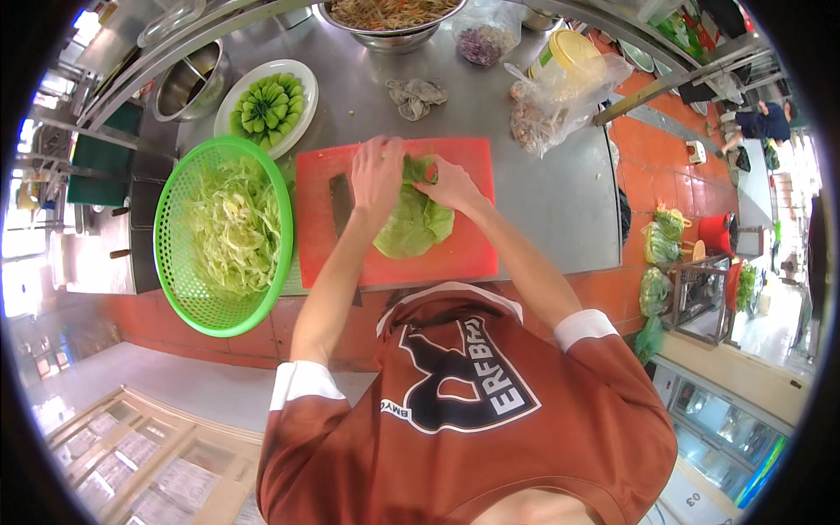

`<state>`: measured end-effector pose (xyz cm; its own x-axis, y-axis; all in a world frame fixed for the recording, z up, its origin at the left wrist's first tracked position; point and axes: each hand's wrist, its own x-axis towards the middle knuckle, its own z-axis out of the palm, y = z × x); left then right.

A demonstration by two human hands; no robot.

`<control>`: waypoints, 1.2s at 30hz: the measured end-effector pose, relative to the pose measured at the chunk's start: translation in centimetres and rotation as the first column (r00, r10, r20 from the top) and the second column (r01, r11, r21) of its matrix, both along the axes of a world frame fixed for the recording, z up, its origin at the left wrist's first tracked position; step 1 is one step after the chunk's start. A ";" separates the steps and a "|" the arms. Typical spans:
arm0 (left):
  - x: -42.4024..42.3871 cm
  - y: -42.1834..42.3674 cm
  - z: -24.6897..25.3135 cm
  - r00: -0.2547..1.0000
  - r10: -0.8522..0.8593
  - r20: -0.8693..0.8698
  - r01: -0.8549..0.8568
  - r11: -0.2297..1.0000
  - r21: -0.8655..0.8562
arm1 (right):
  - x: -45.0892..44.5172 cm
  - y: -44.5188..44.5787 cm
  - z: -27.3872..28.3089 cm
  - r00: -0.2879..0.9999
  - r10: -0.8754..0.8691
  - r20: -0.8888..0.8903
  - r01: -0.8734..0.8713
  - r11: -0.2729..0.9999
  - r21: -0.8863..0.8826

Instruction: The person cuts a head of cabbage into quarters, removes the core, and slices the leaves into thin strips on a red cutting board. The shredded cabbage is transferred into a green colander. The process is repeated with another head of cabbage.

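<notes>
On a red cutting board (474,243) lies a head of cabbage or lettuce (410,226) with pale green leaves. My right hand (453,187) grips a darker leaf (420,169) at the far end of the head, with fingers and thumb bent around it. My left hand (377,172) is at the head's left side, slightly blurred, its fingertips beyond the leaves; whether it grips anything is hidden. The dark blade of a knife (342,205) lies flat on the board, left of the head and partly behind my left forearm.
A green plastic colander (287,226) of shredded leaves stands left of the board. Behind it are a white plate (308,88) of green vegetables and a metal bowl (223,79). A crumpled cloth (417,98) lies beyond the board; a plastic bag (541,125) of food sits right.
</notes>
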<state>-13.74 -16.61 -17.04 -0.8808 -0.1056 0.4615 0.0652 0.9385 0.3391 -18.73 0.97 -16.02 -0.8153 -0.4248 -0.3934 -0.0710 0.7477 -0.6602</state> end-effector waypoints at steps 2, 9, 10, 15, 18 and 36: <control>1.6 3.2 1.5 0.968 0.164 0.190 -0.184 0.979 0.092 | -0.9 1.4 -2.5 0.998 -0.006 -0.057 0.010 0.998 0.064; 9.3 6.0 1.2 0.853 0.050 0.520 -0.315 0.844 0.435 | -1.1 2.1 -5.9 0.963 -0.062 -0.262 0.113 0.977 0.182; 11.0 5.6 0.8 0.890 0.043 0.454 -0.291 0.821 0.491 | -0.9 2.1 -6.2 0.962 -0.068 -0.264 0.121 0.975 0.189; 18.3 2.4 -2.5 0.950 -0.123 0.287 -0.055 0.839 0.541 | -0.4 5.4 -10.2 0.930 -0.232 -0.285 0.297 0.932 0.209; 19.7 2.1 -2.3 0.967 -0.170 0.191 0.037 0.832 0.554 | -2.2 9.8 -8.8 0.838 -0.515 -0.181 0.541 0.827 0.151; 5.1 10.0 -0.9 0.745 0.117 0.657 -0.461 0.802 0.380 | -5.8 64.4 -4.4 0.024 -0.603 -0.797 0.945 0.274 -0.179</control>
